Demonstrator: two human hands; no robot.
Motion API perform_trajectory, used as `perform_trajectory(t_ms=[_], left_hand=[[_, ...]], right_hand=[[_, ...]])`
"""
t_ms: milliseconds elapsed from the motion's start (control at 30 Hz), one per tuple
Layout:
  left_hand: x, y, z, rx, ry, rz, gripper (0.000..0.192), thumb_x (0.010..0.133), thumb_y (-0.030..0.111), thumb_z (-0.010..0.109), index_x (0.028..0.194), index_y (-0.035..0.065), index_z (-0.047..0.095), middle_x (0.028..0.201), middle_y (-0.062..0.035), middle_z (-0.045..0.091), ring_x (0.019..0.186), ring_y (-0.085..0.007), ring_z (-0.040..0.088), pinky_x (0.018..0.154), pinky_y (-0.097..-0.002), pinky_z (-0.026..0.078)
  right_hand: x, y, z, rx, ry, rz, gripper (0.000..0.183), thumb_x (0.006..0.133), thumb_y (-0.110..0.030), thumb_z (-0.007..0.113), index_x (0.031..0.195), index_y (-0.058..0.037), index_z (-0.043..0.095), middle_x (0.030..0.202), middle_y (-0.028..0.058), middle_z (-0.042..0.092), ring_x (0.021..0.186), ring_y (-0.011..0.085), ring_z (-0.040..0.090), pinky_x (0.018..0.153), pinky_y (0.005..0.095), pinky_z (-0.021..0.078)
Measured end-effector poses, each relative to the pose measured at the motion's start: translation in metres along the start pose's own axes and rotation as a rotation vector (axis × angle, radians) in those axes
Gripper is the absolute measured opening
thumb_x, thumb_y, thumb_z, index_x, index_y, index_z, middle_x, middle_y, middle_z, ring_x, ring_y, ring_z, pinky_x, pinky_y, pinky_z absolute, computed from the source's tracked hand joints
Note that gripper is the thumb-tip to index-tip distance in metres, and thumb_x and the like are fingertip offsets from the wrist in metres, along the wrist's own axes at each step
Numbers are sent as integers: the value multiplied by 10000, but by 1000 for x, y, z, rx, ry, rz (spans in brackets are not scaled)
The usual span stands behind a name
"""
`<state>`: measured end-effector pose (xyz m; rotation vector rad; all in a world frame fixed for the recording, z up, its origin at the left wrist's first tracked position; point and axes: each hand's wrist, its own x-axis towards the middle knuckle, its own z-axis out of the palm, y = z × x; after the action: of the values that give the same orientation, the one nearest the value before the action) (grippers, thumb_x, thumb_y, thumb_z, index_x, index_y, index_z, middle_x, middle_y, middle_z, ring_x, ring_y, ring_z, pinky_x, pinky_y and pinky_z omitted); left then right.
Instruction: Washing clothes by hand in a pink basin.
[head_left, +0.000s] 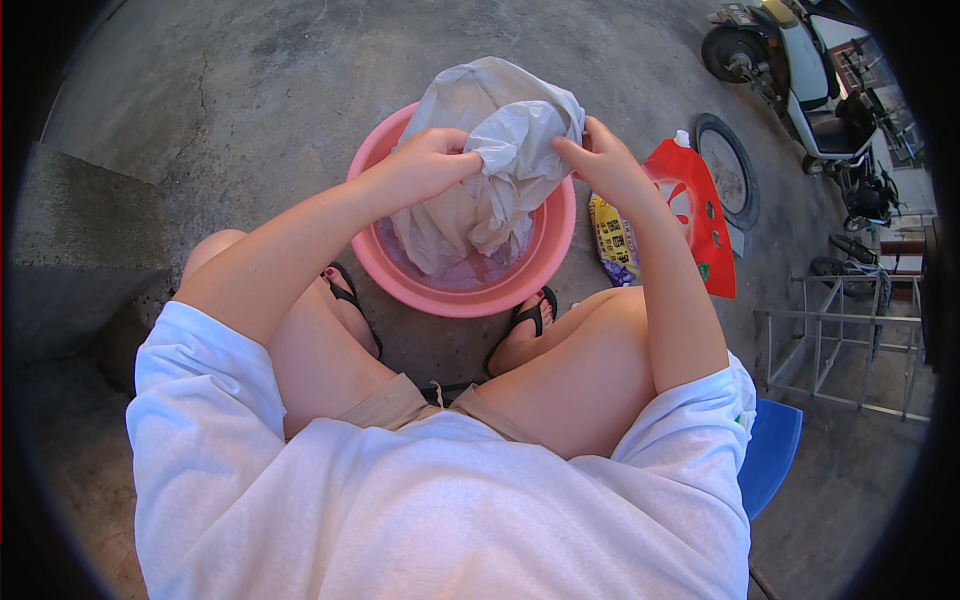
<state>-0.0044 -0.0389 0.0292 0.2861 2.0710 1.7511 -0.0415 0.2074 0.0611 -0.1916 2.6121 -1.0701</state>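
Observation:
A pink plastic basin (460, 305) stands on the concrete floor between my feet, with some water in its bottom. Pale, wet cloth (487, 86) rises out of it, bunched and folded, its lower part resting in the basin. My left hand (435, 166) pinches a fold of the cloth above the basin's left half. At the cloth's upper right edge, my right hand (604, 161) holds it between thumb and fingers. The lower folds hide much of the basin's inside.
Right of the basin stand a yellow and purple printed bag (613, 236) and a red pouch (720, 259) with a white cap. Beyond lie a tire (739, 206), a scooter (802, 75) and a metal frame (844, 319). A blue plastic seat (772, 450) shows beside me; a concrete block (97, 210) is at left.

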Motion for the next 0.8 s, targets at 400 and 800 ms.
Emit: perform_trajectory(t_ms=[400,800], left_hand=[[0,-1,0,-17,18,-23,299,861,210,528,1017,-19,641,900,-33,635,832,-101,570,736,-252,452],[7,-10,-12,19,141,-29,312,858,191,503,1039,-37,615,940,-73,628,867,-140,571,766,-274,446]], right_hand=[[-11,-9,-2,64,-56,-39,667,788,-261,671,1325,31,403,1142,156,575,1034,207,578,852,306,488],[-9,-12,-4,571,-81,48,584,748,-39,542,1315,24,418,1145,135,562,1026,217,584,865,323,505]])
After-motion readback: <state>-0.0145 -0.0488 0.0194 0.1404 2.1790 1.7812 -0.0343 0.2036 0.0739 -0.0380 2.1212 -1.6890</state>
